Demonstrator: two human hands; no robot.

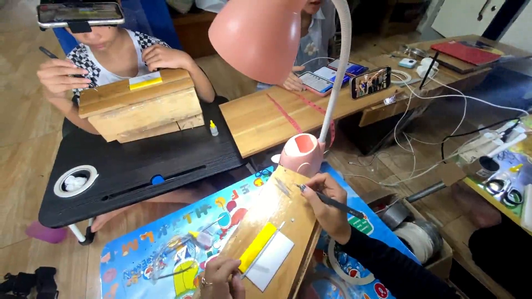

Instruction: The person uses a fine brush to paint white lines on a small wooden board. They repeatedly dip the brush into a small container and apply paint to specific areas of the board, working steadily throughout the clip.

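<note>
On wooden board, right hand gripping pen

the person's right hand comes out of a long black sleeve that fits close and covers the forearm down to the wrist. the hand itself is bare, with no glove. the left hand shows only at the bottom edge of the view, also bare, with a thin ring on one finger; its wrist and sleeve are out of view.
</note>
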